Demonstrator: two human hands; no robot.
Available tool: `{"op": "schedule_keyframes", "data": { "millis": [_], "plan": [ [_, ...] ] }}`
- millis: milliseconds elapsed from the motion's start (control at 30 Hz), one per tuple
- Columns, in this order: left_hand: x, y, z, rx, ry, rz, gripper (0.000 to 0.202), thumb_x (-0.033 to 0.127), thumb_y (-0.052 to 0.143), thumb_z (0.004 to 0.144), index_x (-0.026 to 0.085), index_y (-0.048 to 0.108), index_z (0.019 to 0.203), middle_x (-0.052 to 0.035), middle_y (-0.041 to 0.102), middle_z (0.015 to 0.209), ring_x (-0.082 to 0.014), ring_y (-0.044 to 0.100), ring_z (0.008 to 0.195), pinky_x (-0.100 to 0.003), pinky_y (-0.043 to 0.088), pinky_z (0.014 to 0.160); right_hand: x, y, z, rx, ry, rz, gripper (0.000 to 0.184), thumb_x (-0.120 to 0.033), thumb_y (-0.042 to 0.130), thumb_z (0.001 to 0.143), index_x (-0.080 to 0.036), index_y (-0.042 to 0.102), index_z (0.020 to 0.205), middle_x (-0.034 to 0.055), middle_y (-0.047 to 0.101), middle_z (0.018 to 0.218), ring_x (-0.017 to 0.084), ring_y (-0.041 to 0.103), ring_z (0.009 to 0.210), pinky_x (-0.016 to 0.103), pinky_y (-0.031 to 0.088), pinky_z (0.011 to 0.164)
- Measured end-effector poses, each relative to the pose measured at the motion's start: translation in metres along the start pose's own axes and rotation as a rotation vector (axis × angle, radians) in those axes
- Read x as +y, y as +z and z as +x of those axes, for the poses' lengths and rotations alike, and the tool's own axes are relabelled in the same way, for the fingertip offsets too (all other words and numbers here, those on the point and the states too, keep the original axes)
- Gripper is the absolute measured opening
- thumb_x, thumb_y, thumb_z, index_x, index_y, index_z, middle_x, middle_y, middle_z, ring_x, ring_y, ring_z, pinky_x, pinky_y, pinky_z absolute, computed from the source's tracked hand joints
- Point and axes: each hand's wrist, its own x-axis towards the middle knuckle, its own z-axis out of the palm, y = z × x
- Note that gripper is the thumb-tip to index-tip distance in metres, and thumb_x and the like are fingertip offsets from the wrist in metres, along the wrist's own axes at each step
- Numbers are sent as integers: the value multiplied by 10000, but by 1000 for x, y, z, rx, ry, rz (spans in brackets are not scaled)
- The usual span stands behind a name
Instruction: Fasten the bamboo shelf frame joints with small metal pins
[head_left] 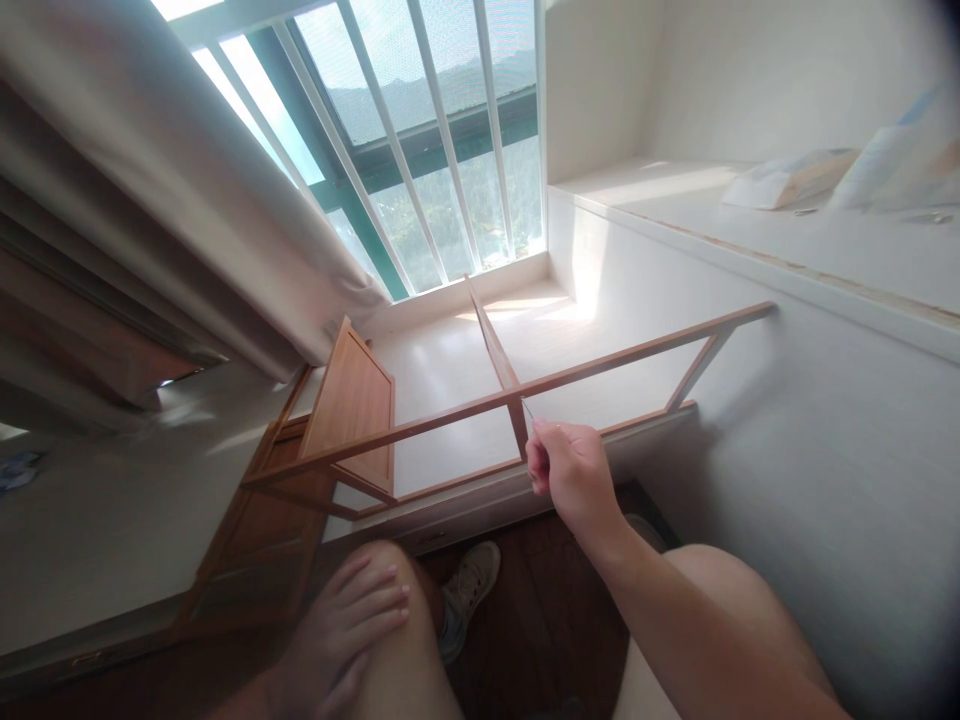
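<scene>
My right hand [570,465] is closed in a pinch around a thin metal rod [529,408], shaped like the shaft of a hex key. The rod's tip meets, or nearly meets, a joint of the brown wooden frame [435,412], where a short upright [517,430] joins the long rail. Most of the rod is hidden in my fingers. My left hand [352,620] lies on my left knee, its fingers stretched out and holding nothing. The frame rests on a white ledge, with a wooden panel [356,400] fitted toward its left end.
A barred window [442,130] stands behind the ledge [442,365]. Curtains [172,180] hang at the left, above another wooden piece [259,540]. At the right, a white wall [825,400] carries a higher shelf with plastic bags [795,178]. My shoe [476,580] is on the dark floor.
</scene>
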Motion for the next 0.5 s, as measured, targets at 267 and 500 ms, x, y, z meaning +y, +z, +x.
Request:
{"op": "schedule_keyframes", "data": {
  "millis": [267, 500],
  "plan": [
    [0, 0, 1, 13, 1, -15, 540, 207, 414, 783, 259, 549, 1303, 17, 599, 1354, -225, 432, 1363, -459, 128, 1221, 0, 3, -1, 10, 9, 57, 489, -439, 457, 927, -209, 388, 501, -51, 377, 389, 93, 388, 362, 228, 308, 402],
    [-1, 1, -1, 5, 10, 7, 552, 208, 424, 777, 260, 547, 1313, 19, 588, 1368, -221, 431, 1363, -459, 127, 1225, -1, 0, -3, 35, -73, -127, 513, -448, 426, 952, -212, 356, 502, -45, 364, 417, 100, 374, 410, 251, 292, 450]
  ]
}}
